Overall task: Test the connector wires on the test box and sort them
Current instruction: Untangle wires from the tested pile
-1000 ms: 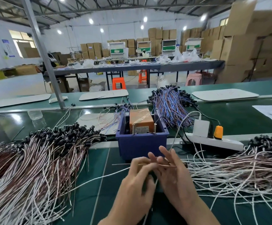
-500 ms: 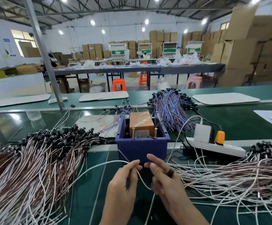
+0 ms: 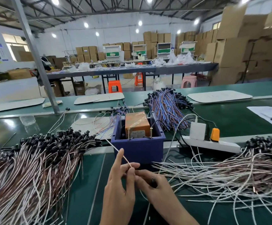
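Many pink-and-white connector wires lay heaped at the far left of the green counter (image 3: pixel 91 184). We logged them as the left pile (image 3: pixel 34 159), with its black connector ends fanned toward the back. A grey metal post (image 3: pixel 34 54) stood behind that pile.

Left hand (image 3: pixel 117 192): the index finger was straight and raised, while the thumb and remaining fingers (image 3: pixel 127 169) pinched a single wire (image 3: pixel 115 147). From the pinch that wire ran up and to the left, crossing in front of the left corner of the blue bin (image 3: pixel 138 148). We could not follow its far end.

The blue bin sat at centre, just behind both hands. Inside it stood the orange test box (image 3: pixel 136 122), with two upright screws (image 3: pixel 128 132) at its near edge. The single wire was apart from both screws.

Right hand (image 3: pixel 156 185): its fingers were curled, the tips meeting the left hand's at the pinch and gripping the lower part of the same wire. A small dark piece (image 3: pixel 153 182) showed between them, too blurred to identify.

Behind and right of the bin we noted a bundle of blue-and-red wires (image 3: pixel 166 109). Further right, a white power strip (image 3: pixel 209 144) lay along the counter seam, carrying a white adapter (image 3: pixel 197 130) and an orange plug (image 3: pixel 214 134). At far right the right pile (image 3: pixel 229 172) of pale wires spread loosely, free ends pointing toward the hands and black connectors at the back.
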Available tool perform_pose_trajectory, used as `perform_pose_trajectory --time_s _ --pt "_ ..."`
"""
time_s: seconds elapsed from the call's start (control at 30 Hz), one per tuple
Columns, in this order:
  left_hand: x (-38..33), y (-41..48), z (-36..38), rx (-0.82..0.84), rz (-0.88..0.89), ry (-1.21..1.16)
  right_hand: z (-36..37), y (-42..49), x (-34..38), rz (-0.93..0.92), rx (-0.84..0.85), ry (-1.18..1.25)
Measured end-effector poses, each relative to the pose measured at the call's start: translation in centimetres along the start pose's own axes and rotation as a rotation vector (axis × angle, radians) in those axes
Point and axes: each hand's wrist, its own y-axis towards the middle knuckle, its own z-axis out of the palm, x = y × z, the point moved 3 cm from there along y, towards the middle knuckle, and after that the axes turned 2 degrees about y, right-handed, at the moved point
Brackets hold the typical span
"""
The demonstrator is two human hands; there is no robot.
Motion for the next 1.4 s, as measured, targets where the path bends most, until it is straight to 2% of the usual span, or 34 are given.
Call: perform_pose_trajectory --time_s 0.17,0.33,0.47,0.6,0.7,0.83,1.03,1.17,1.4 --pt "0.3 0.4 -0.1 -0.035 -0.074 -0.063 -0.2 -0.1 -0.2 -0.039 -0.052 -0.142" --pt "1.6 1.4 -0.4 -0.143 -0.208 -0.179 -0.2 -0.2 -0.2 -0.032 -0.138 -0.152" --pt "3.2 2.1 -1.4 -0.302 -0.421 -0.448 -0.1 -0.5 -0.2 -0.018 -0.176 -0.116" --pt "4.4 2.7 -2.4 -0.450 -0.718 -0.946 -0.1 -0.5 -0.3 0.001 -0.164 -0.110" --pt "5.3 2.8 -2.6 -0.396 -0.821 -1.063 -0.1 -0.5 -0.5 0.004 -0.162 -0.134" --pt "6.1 3.2 -2.7 -0.354 -0.819 -0.923 -0.4 -0.3 -0.9 -0.011 -0.221 -0.139" --pt "6.6 3.0 -2.3 -0.322 -0.645 -0.610 -1.5 0.1 -0.9 -0.047 -0.431 -0.129" --pt "6.2 3.2 -1.6 -0.297 -0.570 -0.507 -2.5 0.6 -0.7 -0.104 -0.592 -0.155" --pt "5.1 3.9 -0.3 -0.335 -0.416 -0.208 -3.2 2.2 -1.0 -0.216 -0.736 -0.236"
